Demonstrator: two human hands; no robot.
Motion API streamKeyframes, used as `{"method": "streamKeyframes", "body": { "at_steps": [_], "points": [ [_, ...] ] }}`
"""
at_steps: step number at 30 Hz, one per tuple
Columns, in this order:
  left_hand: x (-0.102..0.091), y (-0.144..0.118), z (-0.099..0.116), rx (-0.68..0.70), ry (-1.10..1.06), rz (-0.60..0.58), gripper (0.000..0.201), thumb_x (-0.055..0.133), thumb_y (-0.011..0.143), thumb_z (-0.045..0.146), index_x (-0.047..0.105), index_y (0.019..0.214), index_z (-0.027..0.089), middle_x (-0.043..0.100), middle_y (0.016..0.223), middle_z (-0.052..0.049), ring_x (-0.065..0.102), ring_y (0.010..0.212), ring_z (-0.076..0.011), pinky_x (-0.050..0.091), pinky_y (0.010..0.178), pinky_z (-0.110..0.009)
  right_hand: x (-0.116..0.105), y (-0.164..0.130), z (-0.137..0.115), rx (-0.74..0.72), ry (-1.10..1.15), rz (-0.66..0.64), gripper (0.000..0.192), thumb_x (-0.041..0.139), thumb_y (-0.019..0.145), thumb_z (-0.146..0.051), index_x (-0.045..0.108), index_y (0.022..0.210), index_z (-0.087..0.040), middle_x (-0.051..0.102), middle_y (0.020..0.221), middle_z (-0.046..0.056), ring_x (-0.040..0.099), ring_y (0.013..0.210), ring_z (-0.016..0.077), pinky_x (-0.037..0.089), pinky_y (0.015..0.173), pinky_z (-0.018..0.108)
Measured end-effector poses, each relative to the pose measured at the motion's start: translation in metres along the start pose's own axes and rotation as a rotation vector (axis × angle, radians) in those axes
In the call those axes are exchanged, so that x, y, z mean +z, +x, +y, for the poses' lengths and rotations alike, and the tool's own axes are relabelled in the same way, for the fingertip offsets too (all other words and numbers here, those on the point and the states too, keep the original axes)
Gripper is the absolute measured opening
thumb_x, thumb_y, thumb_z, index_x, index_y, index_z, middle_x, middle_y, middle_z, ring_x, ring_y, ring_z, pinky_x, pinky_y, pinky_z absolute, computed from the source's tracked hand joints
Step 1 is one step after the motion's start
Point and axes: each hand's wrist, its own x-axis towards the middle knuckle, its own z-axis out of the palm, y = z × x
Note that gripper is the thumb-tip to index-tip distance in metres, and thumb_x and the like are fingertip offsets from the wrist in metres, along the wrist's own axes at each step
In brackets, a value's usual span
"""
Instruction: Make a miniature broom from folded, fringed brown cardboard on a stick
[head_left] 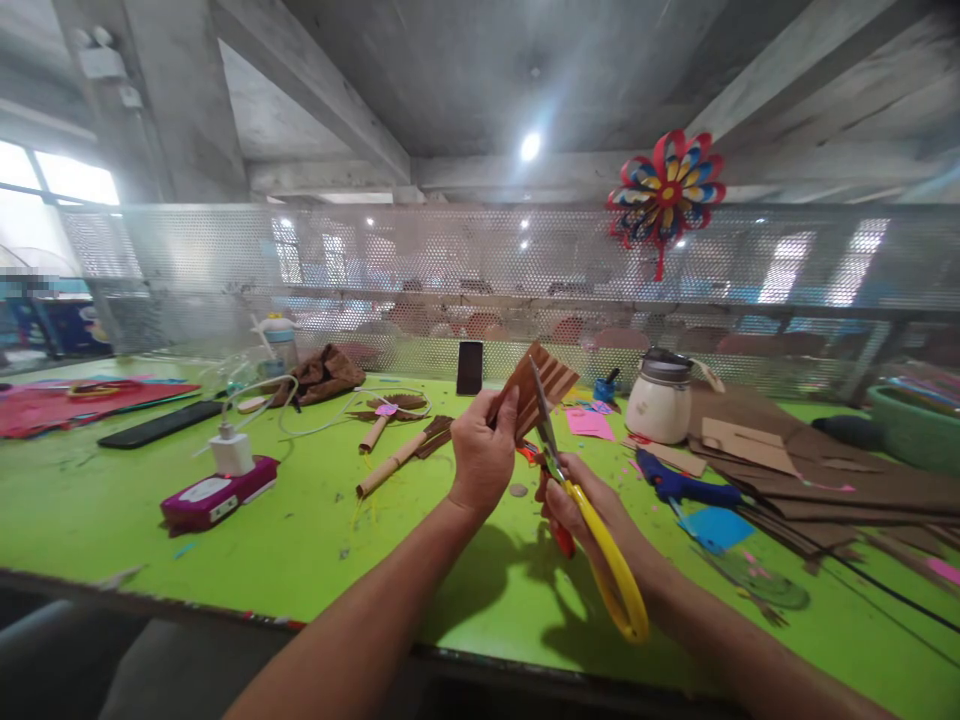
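Pinched in my left hand [486, 450] is a piece of brown striped paper [551, 388], raised above the green table. My right hand [592, 500] grips a pair of scissors [611, 570] with a yellow handle; part of a red handle shows below the fingers. The scissor blades point up and lie against the paper; whether they are cutting into it I cannot tell. Left of my hands lie a rolled brown paper tube [394, 468] with a dark frayed end and a second tube [375, 432] topped by a brown fan shape with a pink piece.
A purple power strip [217, 497] with a white charger stands left. A blue glue gun [686, 483], blue paper square [716, 527], brown paper sheets [810, 480] and a white jug [660, 400] are right. A phone [470, 368] leans at the back, before a perforated metal screen [450, 270].
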Motion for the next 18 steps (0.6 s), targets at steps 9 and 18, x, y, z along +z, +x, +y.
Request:
{"method": "streamKeyframes", "body": {
  "at_steps": [9,18],
  "points": [
    [0.0,-0.002,0.003,-0.042,-0.028,0.007,0.033,0.053,0.087,0.044,0.056,0.069,0.016,0.051,0.054,0.004,0.045,0.047,-0.007,0.036,0.045,-0.019,0.001,0.0,-0.002,0.007,0.034,0.002,0.031,0.048,0.09,-0.049,0.045,0.103,-0.021,0.044,0.075,-0.003,0.042,0.061,0.0101,0.039,0.058,0.026],
    [-0.002,-0.001,0.003,-0.08,-0.067,0.01,0.033,0.053,0.086,0.045,0.055,0.068,0.017,0.047,0.051,0.005,0.042,0.044,-0.0066,0.034,0.042,-0.019,0.002,-0.002,-0.012,0.026,0.006,-0.004,0.034,0.047,0.089,-0.052,0.044,0.101,-0.02,0.044,0.077,-0.002,0.041,0.063,0.0105,0.038,0.058,0.026]
  ]
}}
